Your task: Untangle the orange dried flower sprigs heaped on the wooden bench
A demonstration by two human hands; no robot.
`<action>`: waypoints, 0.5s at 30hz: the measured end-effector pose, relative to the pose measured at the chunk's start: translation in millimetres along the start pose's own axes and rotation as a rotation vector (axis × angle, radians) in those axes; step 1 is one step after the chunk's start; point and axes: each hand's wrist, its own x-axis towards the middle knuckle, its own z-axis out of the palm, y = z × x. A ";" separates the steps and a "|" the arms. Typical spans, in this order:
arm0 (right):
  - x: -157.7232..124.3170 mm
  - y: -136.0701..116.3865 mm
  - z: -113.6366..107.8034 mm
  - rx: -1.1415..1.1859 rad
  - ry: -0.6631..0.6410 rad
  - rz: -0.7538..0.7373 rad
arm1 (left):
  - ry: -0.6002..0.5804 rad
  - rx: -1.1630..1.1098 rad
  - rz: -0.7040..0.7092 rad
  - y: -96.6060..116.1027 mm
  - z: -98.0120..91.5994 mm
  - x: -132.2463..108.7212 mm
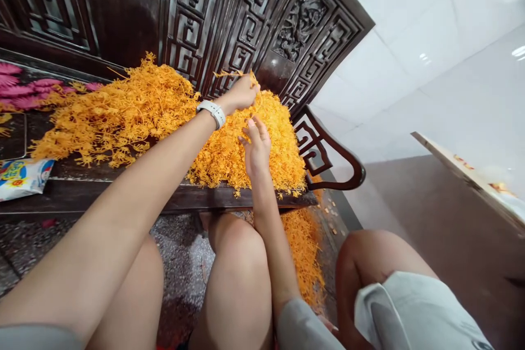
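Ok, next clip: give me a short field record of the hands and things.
left hand: closed on orange sprigs at the top of the pile
right hand: open, fingers up, at the pile's front
surface: carved dark bench
also: pink sprigs, printed packet, white watch on the left wrist

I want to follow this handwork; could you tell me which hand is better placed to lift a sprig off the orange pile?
Probably the left hand: it grips a sprig atop the orange pile; the right hand is open, holding nothing.
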 end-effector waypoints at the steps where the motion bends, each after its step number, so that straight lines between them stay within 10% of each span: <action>1: -0.5 0.4 -0.7 0.005 0.001 -0.002 | -0.057 0.003 -0.007 0.3 4.3 -2.0; 10: -8.8 -15.2 -10.7 0.225 -0.152 0.150 | 0.331 0.047 0.120 -21.3 -28.7 22.4; 15: -19.1 -32.4 -12.9 0.184 -0.337 0.071 | 0.350 0.150 0.126 -24.6 -41.0 18.3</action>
